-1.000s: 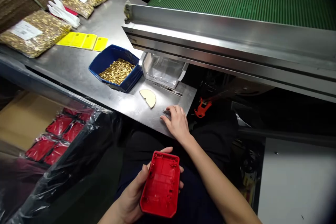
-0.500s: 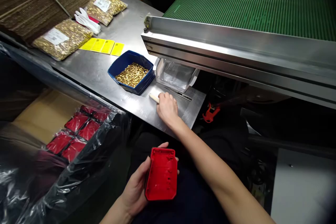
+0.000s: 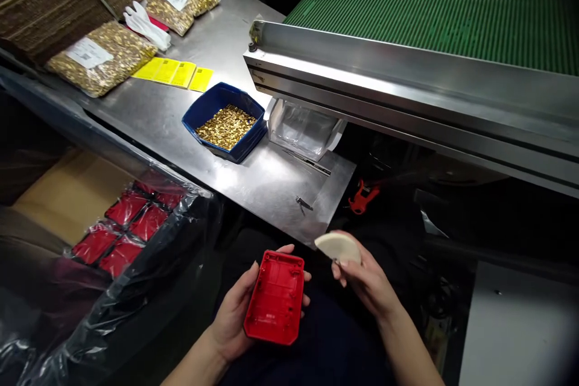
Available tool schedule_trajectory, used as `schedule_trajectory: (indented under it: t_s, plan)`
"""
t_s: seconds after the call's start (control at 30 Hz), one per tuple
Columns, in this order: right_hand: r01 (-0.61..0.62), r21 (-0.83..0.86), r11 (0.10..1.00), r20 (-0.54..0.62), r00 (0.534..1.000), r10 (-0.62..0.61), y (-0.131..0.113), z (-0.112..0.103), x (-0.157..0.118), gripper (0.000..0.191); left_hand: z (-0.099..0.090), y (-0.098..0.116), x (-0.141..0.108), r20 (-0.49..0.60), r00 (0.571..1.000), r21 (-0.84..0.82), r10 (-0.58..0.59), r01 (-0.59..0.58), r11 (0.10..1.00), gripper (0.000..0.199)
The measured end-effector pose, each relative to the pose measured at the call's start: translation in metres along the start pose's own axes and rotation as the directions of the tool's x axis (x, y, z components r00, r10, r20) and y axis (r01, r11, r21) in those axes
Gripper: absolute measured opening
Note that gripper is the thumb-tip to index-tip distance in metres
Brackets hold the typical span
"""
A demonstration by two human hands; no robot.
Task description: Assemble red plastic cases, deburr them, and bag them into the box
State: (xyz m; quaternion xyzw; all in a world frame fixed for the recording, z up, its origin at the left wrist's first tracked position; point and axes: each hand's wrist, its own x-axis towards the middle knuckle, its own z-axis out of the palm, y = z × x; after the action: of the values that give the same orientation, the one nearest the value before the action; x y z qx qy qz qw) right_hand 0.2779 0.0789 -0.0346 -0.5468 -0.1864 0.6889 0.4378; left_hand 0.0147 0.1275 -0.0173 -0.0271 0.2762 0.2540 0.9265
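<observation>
My left hand (image 3: 235,313) is wrapped round a red plastic housing (image 3: 275,298), its hollow inside facing up, above my lap. To the right of it, my right hand (image 3: 362,274) grips a flat cream-coloured piece with a curved edge (image 3: 338,246) between thumb and fingers. The piece and the housing are apart. Small dark metal bits (image 3: 304,202) lie near the front corner of the metal table (image 3: 253,193). A blue bin (image 3: 221,96) on the table holds many small brass-coloured parts (image 3: 227,126).
A clear-lined tray (image 3: 301,126) sits under the edge of a green conveyor (image 3: 407,18). Bags of brass parts (image 3: 102,60), white gloves (image 3: 147,27) and yellow labels (image 3: 181,74) lie at the back left. Left is a plastic-lined box with red pieces (image 3: 147,221). An orange tool (image 3: 363,196) is right of the table.
My right hand has come back from the table toward my lap, lifting the cream piece. Small metal bits now show where the hand and forearm were. My left hand has tilted the housing slightly.
</observation>
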Motion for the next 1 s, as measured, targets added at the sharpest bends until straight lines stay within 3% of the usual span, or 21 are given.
schedule_trajectory:
  t_s: [0.1,0.2,0.3,0.37,0.4,0.53,0.63,0.73,0.83,0.9,1.0]
  plan:
    - [0.013,-0.160,0.987,0.104,0.995,0.004,0.004,-0.017,-0.028,0.043,0.005,0.001,0.006,0.003,1.000,0.005,0.005,-0.005,1.000,0.069]
    - [-0.008,-0.432,0.902,0.246,0.961,0.126,-0.006,-0.020,-0.053,0.028,0.014,0.003,0.014,-0.046,0.999,0.019,-0.005,0.005,1.000,0.070]
    - [-0.118,-0.719,0.685,0.153,0.935,0.321,-0.014,-0.013,-0.070,0.014,0.023,0.004,0.024,-0.186,0.982,0.029,-0.020,0.026,0.999,0.065]
    - [-0.160,-0.814,0.559,0.067,0.929,0.363,-0.015,-0.011,-0.075,0.016,0.027,0.003,0.031,-0.292,0.956,0.028,-0.025,0.034,0.999,0.059]
    - [-0.160,-0.826,0.540,0.052,0.933,0.356,-0.016,-0.012,-0.076,0.015,0.029,0.003,0.034,-0.337,0.941,0.026,-0.026,0.037,0.999,0.057]
    - [-0.115,-0.724,0.680,0.028,0.980,0.196,-0.018,-0.020,-0.070,0.013,0.034,-0.002,0.041,-0.494,0.869,0.032,-0.022,0.043,0.999,0.049]
    - [0.028,-0.672,0.740,0.030,0.999,-0.011,-0.023,-0.013,-0.058,0.026,0.037,-0.007,0.046,-0.561,0.827,0.080,0.011,0.042,0.996,0.040]
    - [0.277,-0.689,0.670,0.168,0.960,-0.224,-0.029,0.012,-0.040,0.026,0.039,-0.013,0.051,-0.585,0.810,0.133,0.051,0.034,0.990,0.029]
    - [0.431,-0.704,0.564,0.316,0.902,-0.295,-0.031,0.035,-0.024,0.020,0.042,-0.019,0.051,-0.569,0.815,0.191,0.104,0.008,0.982,0.023]
    - [0.417,-0.680,0.603,0.314,0.909,-0.274,-0.028,0.041,-0.016,0.015,0.043,-0.020,0.048,-0.555,0.821,0.248,0.138,0.004,0.969,0.024]
    - [0.252,-0.477,0.842,0.165,0.967,-0.196,-0.016,0.032,-0.008,0.006,0.042,-0.019,0.042,-0.493,0.868,0.275,0.056,0.095,0.957,0.036]
